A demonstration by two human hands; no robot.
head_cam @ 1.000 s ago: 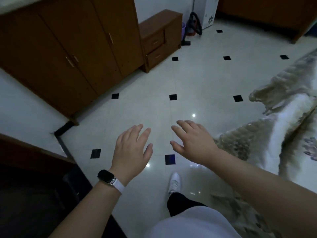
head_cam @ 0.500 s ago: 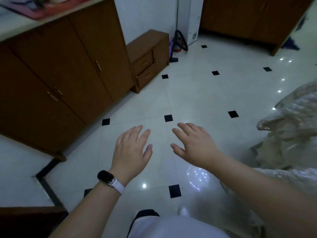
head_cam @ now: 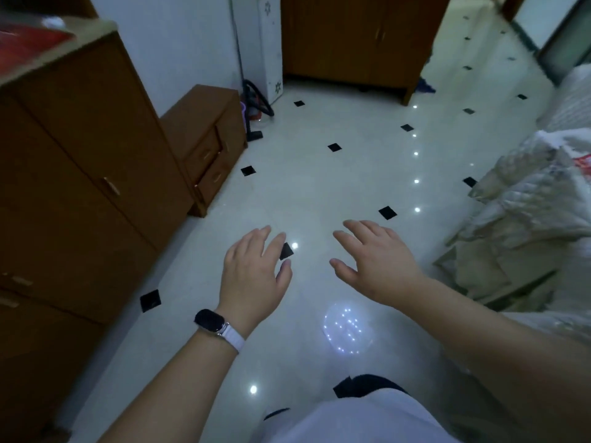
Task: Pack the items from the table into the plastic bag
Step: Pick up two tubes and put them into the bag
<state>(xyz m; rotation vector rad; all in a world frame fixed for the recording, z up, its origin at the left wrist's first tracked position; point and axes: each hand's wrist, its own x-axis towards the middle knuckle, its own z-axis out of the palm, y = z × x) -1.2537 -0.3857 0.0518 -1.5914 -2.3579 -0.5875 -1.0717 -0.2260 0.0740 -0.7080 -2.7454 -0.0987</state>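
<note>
My left hand (head_cam: pixel 254 273), with a dark watch on a white strap at the wrist, hovers palm down over the white tiled floor, fingers straight and holding nothing. My right hand (head_cam: pixel 377 260) floats beside it, a short gap apart, also palm down with relaxed fingers and nothing in it. A heap of crumpled pale plastic bags (head_cam: pixel 524 215) lies on a surface at the right edge, to the right of my right hand. No table items show in this view.
A tall brown cabinet (head_cam: pixel 80 174) lines the left side, with a low drawer unit (head_cam: pixel 208 139) beyond it. A white appliance (head_cam: pixel 259 46) and a black hose (head_cam: pixel 256 107) stand at the back wall. Another wooden cabinet (head_cam: pixel 351 36) fills the far end.
The view has swung up and to the right along the floor. The bag heap now shows at the right edge. Both hands keep the same outstretched pose.
</note>
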